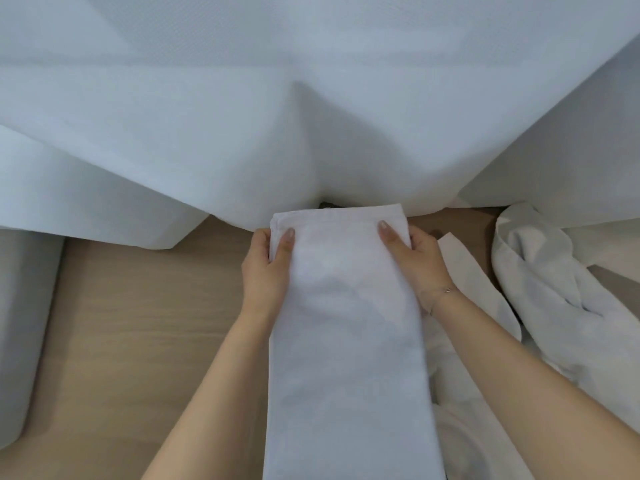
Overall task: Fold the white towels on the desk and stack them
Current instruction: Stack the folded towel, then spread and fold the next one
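Centre of wooden worktop (138, 323): left hand (265, 271) and right hand (415, 261) pinching far corners of long folded white towel (346, 341), thumbs on top, fingers curled beneath. Narrow, smooth, layered strip, running toward viewer. Crumpled unfolded towels (540, 289) just right. White draped cloth (311, 116) behind.

Desk (138, 323), left half: bare wood from the left forearm out to a white roll (24, 323) at the left edge; open passage
Far edge: hanging white cloth (311, 116) drapes onto the desk along the whole width, blocking reach beyond
Centre: long folded towel (346, 341) runs from far edge to near edge, left hand (266, 268) and right hand (415, 261) gripping its far corners
Right half: crumpled towels (554, 289) crowd the surface; only narrow wood strips show between them
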A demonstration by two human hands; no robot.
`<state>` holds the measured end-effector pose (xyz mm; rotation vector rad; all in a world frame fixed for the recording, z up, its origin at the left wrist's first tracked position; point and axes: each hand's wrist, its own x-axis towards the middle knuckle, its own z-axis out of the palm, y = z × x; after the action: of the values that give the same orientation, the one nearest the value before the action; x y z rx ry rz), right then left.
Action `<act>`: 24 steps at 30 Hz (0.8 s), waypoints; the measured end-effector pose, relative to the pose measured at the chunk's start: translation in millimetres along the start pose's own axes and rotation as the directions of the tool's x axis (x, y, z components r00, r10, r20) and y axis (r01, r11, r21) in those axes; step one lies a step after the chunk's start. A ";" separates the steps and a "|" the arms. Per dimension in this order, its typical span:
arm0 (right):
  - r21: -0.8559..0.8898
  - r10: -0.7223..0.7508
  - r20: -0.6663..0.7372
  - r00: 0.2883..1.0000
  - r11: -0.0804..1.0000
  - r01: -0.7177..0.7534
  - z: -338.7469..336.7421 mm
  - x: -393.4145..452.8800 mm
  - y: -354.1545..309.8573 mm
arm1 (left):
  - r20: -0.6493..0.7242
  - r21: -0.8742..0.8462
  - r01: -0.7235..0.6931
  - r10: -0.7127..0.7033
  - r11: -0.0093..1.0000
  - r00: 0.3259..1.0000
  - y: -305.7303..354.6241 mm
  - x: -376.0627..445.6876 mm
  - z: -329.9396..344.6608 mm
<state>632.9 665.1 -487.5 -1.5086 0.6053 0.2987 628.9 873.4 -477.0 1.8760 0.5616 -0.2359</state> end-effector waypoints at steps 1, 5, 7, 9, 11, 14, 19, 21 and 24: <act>0.010 0.009 0.004 1.000 1.000 -0.009 -0.3 2.3 2.1 | -0.005 0.004 0.005 -0.005 1.000 1.000 -1.9 0.8 0.9; 0.097 0.093 0.041 0.995 0.991 -0.096 -12.3 -17.2 9.2 | 0.012 -0.008 0.053 -0.053 0.999 0.999 -12.6 -28.9 -9.2; 0.097 0.184 0.061 0.981 0.977 -0.189 -21.2 -40.9 20.6 | 0.046 -0.040 0.134 -0.132 0.990 0.990 -25.2 -59.2 -19.9; 0.116 0.256 0.092 0.962 0.957 -0.266 -28.7 -73.7 39.7 | 0.111 -0.030 0.188 -0.183 0.982 0.977 -43.3 -94.6 -31.3; 0.141 0.299 0.120 0.947 0.939 -0.314 -33.4 -113.7 62.2 | 0.170 0.006 0.219 -0.216 0.976 0.961 -64.1 -132.0 -42.5; 0.103 0.308 0.120 0.944 0.942 -0.320 -35.2 -173.7 92.7 | 0.205 0.057 0.211 -0.219 0.976 0.954 -90.9 -180.3 -55.3; -0.105 0.179 -0.049 0.983 0.977 -0.184 -28.9 -210.4 103.8 | 0.326 0.213 -0.021 -0.051 0.977 0.944 -94.4 -205.9 -63.3; -0.213 0.123 -0.044 0.991 0.968 -0.130 -29.9 -207.5 93.2 | 0.374 0.226 -0.083 -0.008 0.971 0.927 -86.2 -201.4 -65.5; -0.283 0.120 -0.002 0.993 0.952 -0.116 -33.9 -202.8 76.2 | 0.409 0.139 -0.027 -0.032 0.990 0.912 -75.2 -195.4 -72.2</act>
<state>419.1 673.5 -439.6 -1.7459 0.6630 0.5058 415.3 908.9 -430.3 1.8882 0.2620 -0.6707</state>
